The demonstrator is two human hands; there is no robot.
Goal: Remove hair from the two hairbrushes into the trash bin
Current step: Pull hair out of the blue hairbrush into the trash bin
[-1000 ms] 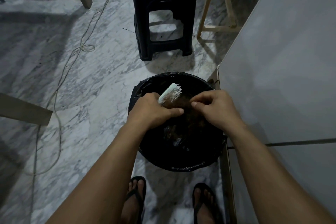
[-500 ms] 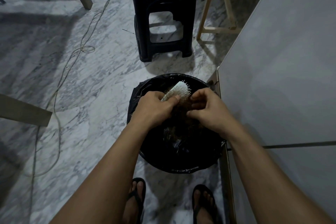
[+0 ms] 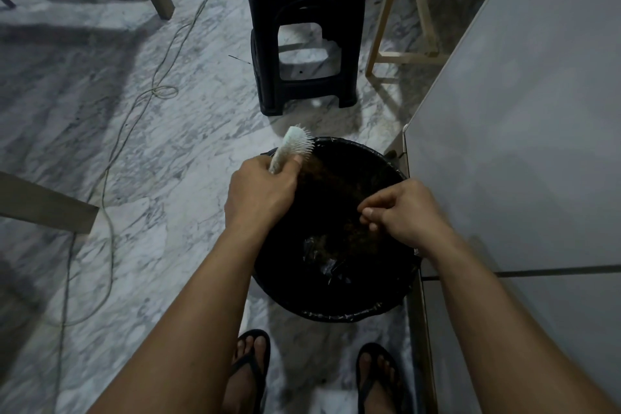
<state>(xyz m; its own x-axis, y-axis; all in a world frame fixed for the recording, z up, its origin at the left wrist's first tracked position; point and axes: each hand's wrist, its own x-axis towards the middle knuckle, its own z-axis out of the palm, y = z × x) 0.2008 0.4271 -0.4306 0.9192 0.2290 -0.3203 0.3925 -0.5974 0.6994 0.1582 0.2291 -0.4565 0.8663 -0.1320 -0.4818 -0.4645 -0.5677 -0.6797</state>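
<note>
The fingers (image 3: 366,212) of the right hand (image 3: 406,215) were pinched together over the trash bin (image 3: 336,312), seemingly on a thin clump of brownish hair (image 3: 339,185); the strands were too fine and dark to be sure. That hair stretched up and to the left, across the bin's mouth, towards the hairbrush (image 3: 295,144). The left hand (image 3: 260,191) was clamped in a fist around the brush handle, thumb pressed near the head. The brush was pale, white or light green, with short pale bristles facing right, towards the other hand. Its long axis ran upward and slightly right from the fist, the head poised just over the bin's far left rim. The right hand was the one nearer the bin's centre. The bin was round, lined with a black bag, and stood on a marble floor (image 3: 134,161) just beside a grey cabinet (image 3: 521,144). A second hairbrush was not visible
</note>
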